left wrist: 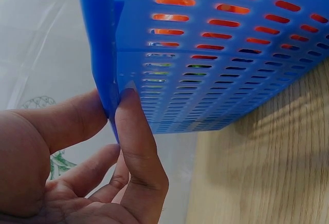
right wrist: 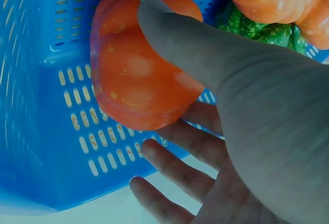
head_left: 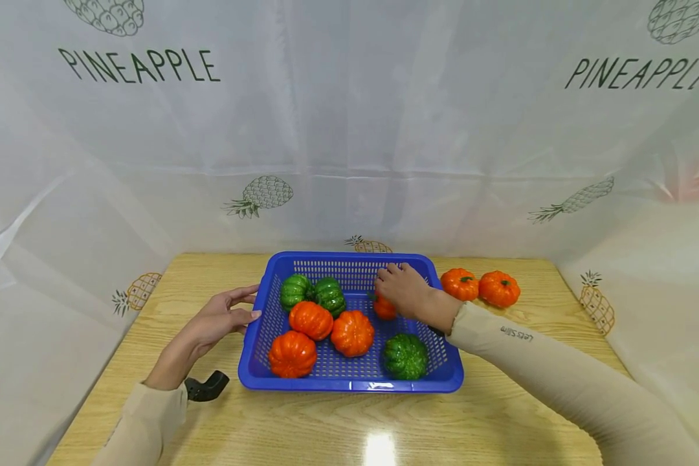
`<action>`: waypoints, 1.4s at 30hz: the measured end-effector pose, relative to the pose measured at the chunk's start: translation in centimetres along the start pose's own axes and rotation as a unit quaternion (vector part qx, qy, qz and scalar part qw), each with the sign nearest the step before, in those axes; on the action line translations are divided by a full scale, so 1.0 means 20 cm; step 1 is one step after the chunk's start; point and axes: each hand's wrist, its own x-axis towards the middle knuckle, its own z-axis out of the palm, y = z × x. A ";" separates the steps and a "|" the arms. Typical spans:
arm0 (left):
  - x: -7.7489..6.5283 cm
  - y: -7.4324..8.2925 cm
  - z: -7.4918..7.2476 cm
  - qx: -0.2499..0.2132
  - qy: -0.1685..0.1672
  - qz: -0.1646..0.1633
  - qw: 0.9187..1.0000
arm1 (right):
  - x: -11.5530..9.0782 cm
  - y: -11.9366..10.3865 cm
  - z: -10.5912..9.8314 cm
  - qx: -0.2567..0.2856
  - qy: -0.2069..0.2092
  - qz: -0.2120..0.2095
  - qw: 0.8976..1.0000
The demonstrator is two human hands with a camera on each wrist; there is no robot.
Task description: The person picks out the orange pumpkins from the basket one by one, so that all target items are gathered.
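A blue plastic basket [head_left: 349, 385] with slotted walls stands on the table. My left hand [head_left: 224, 316] pinches its left rim, thumb on one side and forefinger [left wrist: 136, 131] on the other in the left wrist view. Inside the basket, toward the back right, my right hand [head_left: 404, 291] holds a small orange pumpkin [right wrist: 139, 70]. The thumb lies across the pumpkin and fingers reach round its lower side in the right wrist view. Beside it in the basket are an orange pumpkin [head_left: 353, 333], two more at left, a dark green pumpkin [head_left: 406, 357] and green ones [head_left: 296, 292] at the back left.
Two orange pumpkins [head_left: 459, 284] sit on the wooden table [head_left: 303, 427] just right of the basket. A black curved piece [head_left: 208, 386] shows at the left wrist. White sheeting [head_left: 349, 129] printed with pineapples hangs behind the table and on both sides.
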 end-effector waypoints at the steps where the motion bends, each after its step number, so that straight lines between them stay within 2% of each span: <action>1: 0.00 0.00 0.00 -0.001 0.000 0.001 1.000 | 0.00 0.00 0.00 0.000 0.000 0.001 1.000; 7: -0.01 0.00 0.00 -0.003 -0.004 0.004 1.000 | 0.00 0.00 -0.01 0.023 -0.005 0.003 1.000; 13: -0.01 0.00 0.00 -0.001 -0.004 0.006 1.000 | -0.02 0.00 -0.04 0.018 -0.007 -0.004 1.000; 18: -0.01 -0.01 0.00 0.001 -0.003 0.006 1.000 | -0.07 0.00 -0.09 0.016 0.064 -0.027 0.997; 21: -0.01 -0.01 0.00 0.002 -0.005 0.008 1.000 | -0.12 0.01 -0.12 0.006 0.125 -0.042 0.991; 26: 0.00 -0.01 0.00 0.001 -0.007 0.012 1.000 | -0.21 0.03 -0.13 -0.001 0.192 -0.046 0.980; 30: 0.00 -0.01 -0.01 0.002 -0.007 0.009 1.000 | -0.28 0.05 -0.11 0.009 0.218 -0.044 0.975; 37: 0.00 0.00 -0.01 0.002 -0.006 0.002 1.000 | -0.38 0.07 -0.06 0.029 0.228 -0.050 0.972; 42: -0.01 0.01 -0.01 0.000 -0.009 0.002 1.000 | -0.45 0.08 0.00 0.045 0.255 -0.045 0.965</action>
